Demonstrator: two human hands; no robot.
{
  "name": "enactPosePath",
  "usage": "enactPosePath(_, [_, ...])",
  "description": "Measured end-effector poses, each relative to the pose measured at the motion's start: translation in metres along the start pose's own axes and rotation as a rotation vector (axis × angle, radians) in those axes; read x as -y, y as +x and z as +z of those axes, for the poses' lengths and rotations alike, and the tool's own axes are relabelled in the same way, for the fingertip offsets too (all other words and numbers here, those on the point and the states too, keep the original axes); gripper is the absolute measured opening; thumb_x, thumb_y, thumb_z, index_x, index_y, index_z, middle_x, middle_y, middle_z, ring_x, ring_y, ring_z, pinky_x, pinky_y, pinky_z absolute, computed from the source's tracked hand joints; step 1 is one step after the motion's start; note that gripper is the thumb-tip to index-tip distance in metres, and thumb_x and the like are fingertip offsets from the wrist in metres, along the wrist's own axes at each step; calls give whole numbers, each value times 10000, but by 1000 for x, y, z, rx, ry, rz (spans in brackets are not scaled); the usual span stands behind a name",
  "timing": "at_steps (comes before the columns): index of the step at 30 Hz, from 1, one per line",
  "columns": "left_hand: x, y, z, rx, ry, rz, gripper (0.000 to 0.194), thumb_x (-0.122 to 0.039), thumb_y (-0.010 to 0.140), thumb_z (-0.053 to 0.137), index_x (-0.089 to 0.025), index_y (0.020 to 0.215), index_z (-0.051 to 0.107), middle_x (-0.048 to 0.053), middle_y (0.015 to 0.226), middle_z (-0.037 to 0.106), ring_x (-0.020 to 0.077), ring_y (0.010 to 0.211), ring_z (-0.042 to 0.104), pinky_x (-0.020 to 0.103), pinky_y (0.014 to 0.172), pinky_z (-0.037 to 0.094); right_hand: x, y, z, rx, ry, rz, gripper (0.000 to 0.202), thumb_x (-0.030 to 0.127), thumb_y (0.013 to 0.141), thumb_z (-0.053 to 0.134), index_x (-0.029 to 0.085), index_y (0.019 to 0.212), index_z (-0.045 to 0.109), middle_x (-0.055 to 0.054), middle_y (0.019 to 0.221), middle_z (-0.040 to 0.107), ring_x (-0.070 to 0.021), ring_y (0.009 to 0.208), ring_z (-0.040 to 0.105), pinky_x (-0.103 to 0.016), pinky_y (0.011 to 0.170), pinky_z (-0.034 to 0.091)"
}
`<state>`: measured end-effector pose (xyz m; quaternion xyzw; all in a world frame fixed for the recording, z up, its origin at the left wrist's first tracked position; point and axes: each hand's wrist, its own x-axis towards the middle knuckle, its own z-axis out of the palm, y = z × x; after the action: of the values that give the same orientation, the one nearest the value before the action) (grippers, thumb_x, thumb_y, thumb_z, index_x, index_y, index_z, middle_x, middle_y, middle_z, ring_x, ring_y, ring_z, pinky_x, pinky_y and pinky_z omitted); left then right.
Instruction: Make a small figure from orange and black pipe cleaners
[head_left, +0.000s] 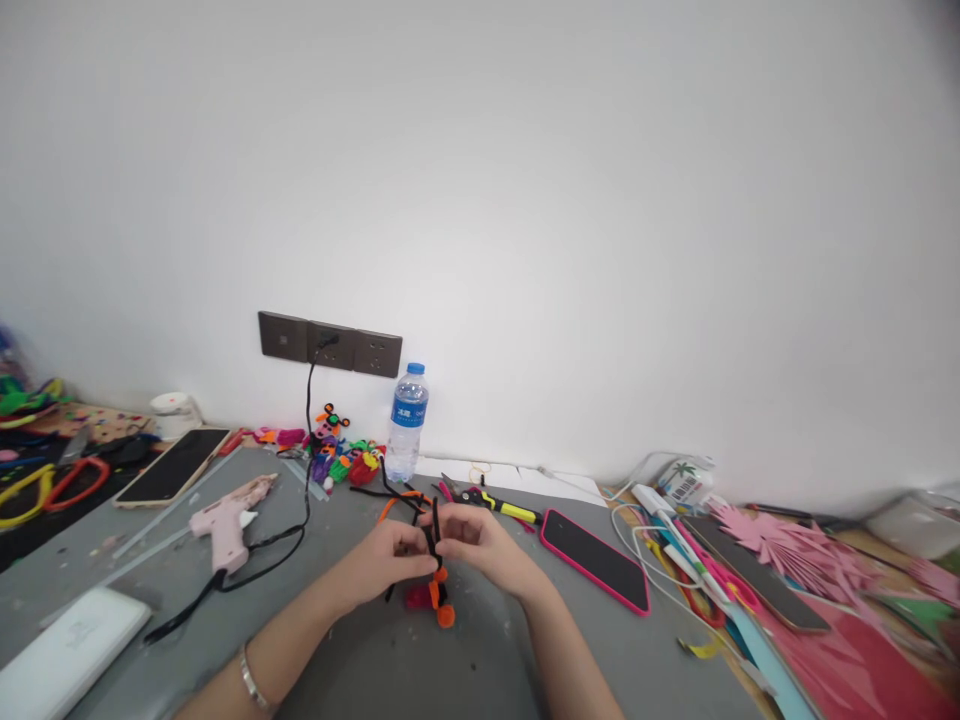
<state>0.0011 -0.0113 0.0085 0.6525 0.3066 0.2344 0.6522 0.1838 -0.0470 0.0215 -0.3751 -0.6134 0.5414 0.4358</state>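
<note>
Both hands meet at the middle of the grey mat, fingers pinched around a black pipe cleaner (434,520). My left hand (386,555) grips it from the left, thumb and forefinger close together. From the other side my right hand (474,540) pinches it too, near its upper end. Just below the fingertips is a small orange and dark pink pipe-cleaner piece (442,603); whether it is joined to the black one I cannot tell. Behind the hands lie loose black and orange pipe cleaners (390,492) and yellow-handled pliers (510,509).
A water bottle (409,425) stands by the wall beside colourful pipe-cleaner figures (345,460). Left are a pink glue gun (225,525) with its cord, a phone (174,467) and a white power bank (71,655). Right lie a pink-cased phone (594,560), cables and pink paper (862,655).
</note>
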Motion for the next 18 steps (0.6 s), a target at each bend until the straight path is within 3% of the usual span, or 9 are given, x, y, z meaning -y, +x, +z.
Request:
enactPosePath(3, [3, 0, 0, 84, 19, 23, 216, -371, 708, 705, -156, 710, 725, 18, 677, 667, 158, 615, 535, 235, 588, 343, 0, -1, -1, 71, 21, 113, 187, 343, 722, 729, 181, 799, 676, 7, 700, 635, -119, 594, 550, -257, 595, 451])
enactPosePath(5, [4, 0, -1, 83, 7, 38, 233, -381, 716, 700, -153, 745, 737, 25, 687, 682, 165, 622, 552, 235, 593, 358, 0, -1, -2, 55, 50, 121, 196, 341, 710, 740, 179, 799, 676, 2, 711, 644, -117, 590, 556, -256, 599, 456])
enactPosePath(9, [0, 3, -4, -91, 95, 110, 209, -358, 748, 670, -164, 733, 745, 25, 689, 680, 163, 612, 535, 239, 582, 347, -1, 4, -1, -92, 75, 26, 199, 351, 709, 741, 180, 784, 674, 2, 736, 661, -122, 603, 589, -267, 630, 479])
enactPosePath(13, [-2, 6, -5, -311, 200, 218, 86, -279, 681, 733, -204, 714, 759, 22, 668, 679, 171, 590, 517, 244, 566, 336, -6, 10, -1, -219, 27, 0, 222, 377, 718, 730, 178, 796, 671, 11, 662, 664, -142, 593, 614, -283, 641, 494])
enactPosePath(18, [-3, 5, -4, -420, 195, 318, 54, -256, 681, 729, -236, 633, 743, 46, 715, 669, 226, 708, 569, 274, 685, 392, -14, 14, 3, -279, 37, -34, 233, 383, 709, 737, 180, 777, 647, -5, 671, 674, -172, 640, 651, -302, 665, 510])
